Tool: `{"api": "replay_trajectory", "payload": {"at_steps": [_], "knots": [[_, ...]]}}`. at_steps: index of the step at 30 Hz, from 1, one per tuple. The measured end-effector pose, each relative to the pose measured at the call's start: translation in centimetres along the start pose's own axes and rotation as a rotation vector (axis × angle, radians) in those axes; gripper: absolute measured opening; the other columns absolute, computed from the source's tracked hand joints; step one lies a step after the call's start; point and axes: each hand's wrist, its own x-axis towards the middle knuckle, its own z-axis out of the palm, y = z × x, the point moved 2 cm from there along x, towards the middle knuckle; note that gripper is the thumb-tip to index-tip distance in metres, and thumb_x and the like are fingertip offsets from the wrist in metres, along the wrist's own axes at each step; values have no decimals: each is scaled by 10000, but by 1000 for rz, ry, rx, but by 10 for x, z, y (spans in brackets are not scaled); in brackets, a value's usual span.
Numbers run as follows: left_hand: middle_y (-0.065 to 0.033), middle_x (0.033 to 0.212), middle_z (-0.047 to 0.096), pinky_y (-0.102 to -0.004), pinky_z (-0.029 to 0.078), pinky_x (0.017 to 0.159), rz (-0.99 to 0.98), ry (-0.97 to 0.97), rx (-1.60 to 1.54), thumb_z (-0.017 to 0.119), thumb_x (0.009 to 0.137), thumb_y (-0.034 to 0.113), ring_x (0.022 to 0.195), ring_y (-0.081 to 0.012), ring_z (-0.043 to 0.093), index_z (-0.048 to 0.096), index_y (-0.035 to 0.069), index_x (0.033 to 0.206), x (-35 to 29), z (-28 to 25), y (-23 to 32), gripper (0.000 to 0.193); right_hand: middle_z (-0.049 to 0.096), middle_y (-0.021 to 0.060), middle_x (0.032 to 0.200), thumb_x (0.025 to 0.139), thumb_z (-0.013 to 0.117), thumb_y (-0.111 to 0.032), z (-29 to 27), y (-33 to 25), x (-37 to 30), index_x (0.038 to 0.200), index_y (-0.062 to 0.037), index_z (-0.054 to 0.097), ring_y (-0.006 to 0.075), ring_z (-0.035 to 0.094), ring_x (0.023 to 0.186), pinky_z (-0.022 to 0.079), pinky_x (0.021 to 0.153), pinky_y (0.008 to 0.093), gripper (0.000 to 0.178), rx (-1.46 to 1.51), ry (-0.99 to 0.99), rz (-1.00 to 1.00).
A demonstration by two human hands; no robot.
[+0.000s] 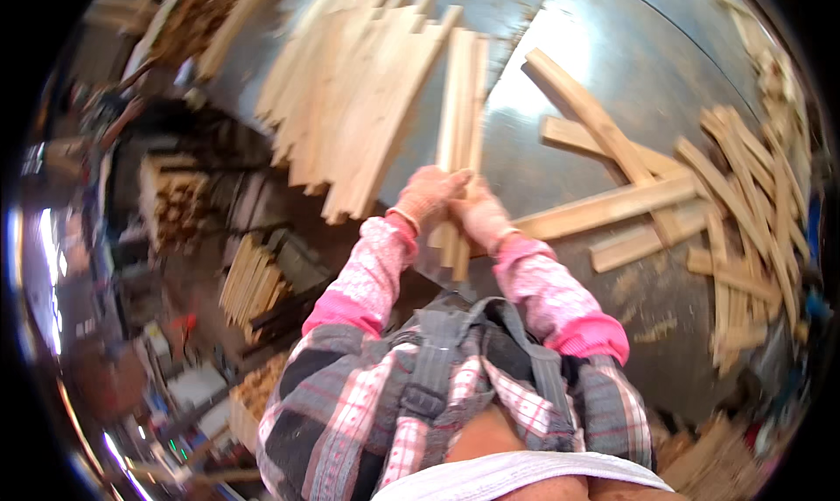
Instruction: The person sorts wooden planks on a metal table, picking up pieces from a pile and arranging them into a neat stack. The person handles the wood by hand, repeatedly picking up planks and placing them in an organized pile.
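Note:
Several narrow wooden strips (461, 98) lie side by side on the metal table, their near ends jutting past its front edge. My left hand (429, 193), in a pinkish glove, is closed on the left side of these strips. On their right side my right hand (481, 210), gloved alike, is closed around them too. The two hands almost touch over the wood. Just left of them lies a wide row of pale wooden strips (359, 98) with uneven ends. The fingertips are partly hidden by the gloves and the wood.
Loose boards (604, 208) cross one another on the metal table (547, 182) to the right, with a tangled heap of strips (752, 212) farther right. Stacked wood (254, 282) stands below the table's left side. Another person's arm (122, 120) shows at the far left.

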Motion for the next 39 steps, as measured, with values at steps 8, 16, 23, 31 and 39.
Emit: {"api": "replay_trajectory", "payload": {"at_steps": [8,16,23,31,39], "knots": [[-276,1382,562,-466,500,1069,-31,338,-38,818,751,303,1257,-419,601,269,-6,1572,22,-2,-34,1035,642,241,1290,893,708,-389,-54,-40,-45,1372,15,572,371,674,1059,533,941,433,642,-223,65,97],[-176,1313,566,-507,473,1001,215,529,586,778,786,295,1225,-377,573,476,45,1434,21,-36,-79,757,635,65,867,881,750,-324,-176,126,-97,1007,-34,612,195,588,750,521,648,374,345,292,587,387],[-163,1461,464,-523,361,1123,359,682,551,786,772,295,1343,-391,456,474,77,1462,45,-19,-85,788,690,74,1008,846,713,-108,-136,44,-77,1104,21,646,219,648,893,547,741,382,296,320,781,-90],[-163,1493,463,-519,357,1149,263,573,415,755,802,257,1367,-395,460,475,97,1470,31,-38,-71,741,701,231,1185,844,728,-198,-233,-114,-13,1389,-35,566,355,676,1129,538,952,448,591,-856,609,131],[-202,1423,538,-452,440,1101,491,683,115,775,837,293,1318,-366,531,460,35,1489,39,-24,-60,769,680,214,1098,782,743,-345,-276,18,60,1551,49,308,349,681,973,545,810,484,968,-1231,694,-71]]}}
